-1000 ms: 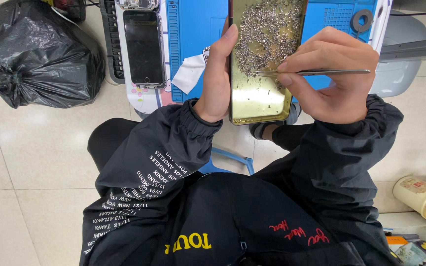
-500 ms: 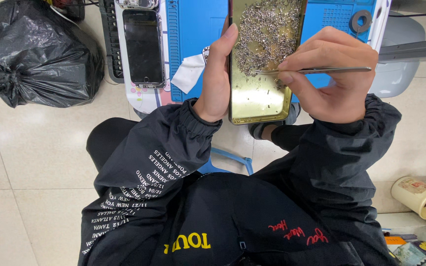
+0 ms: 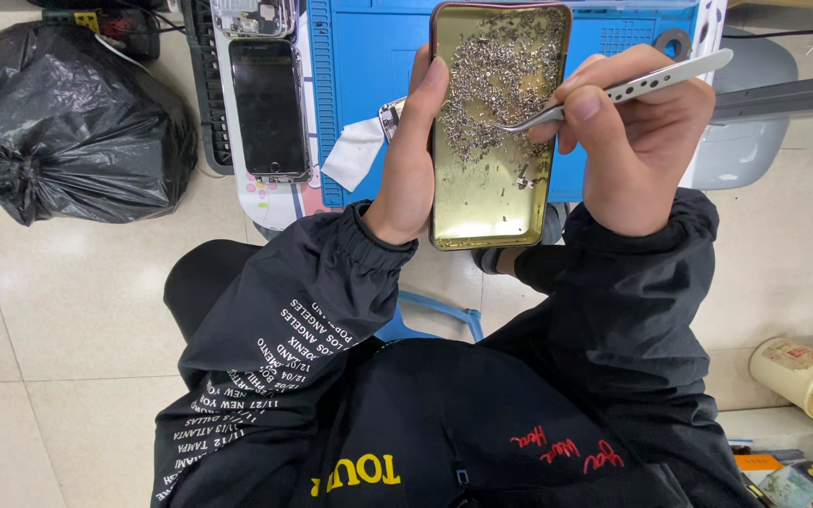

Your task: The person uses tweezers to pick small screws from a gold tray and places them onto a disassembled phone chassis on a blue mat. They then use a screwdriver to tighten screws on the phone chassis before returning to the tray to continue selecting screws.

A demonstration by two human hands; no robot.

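My left hand [image 3: 408,160] holds a gold, shallow phone-shaped tray [image 3: 487,207] by its left edge, upright in front of me. Several tiny silver screws [image 3: 496,80] are heaped in its upper half, with a few loose ones lower down. My right hand [image 3: 642,141] grips silver tweezers [image 3: 613,94]. Their tips reach into the heap of screws near the tray's right side.
A blue work mat [image 3: 369,85] lies on the small table beyond the tray, with a dark phone [image 3: 268,108] and a white cloth [image 3: 355,155] on it. A black rubbish bag [image 3: 68,122] sits on the tiled floor at left. A cream cup [image 3: 802,376] stands at right.
The tweezers have tilted from level to slanting, their tips dipping down into the screws. My right hand has shifted slightly lower. The tray has stayed put in my left hand.
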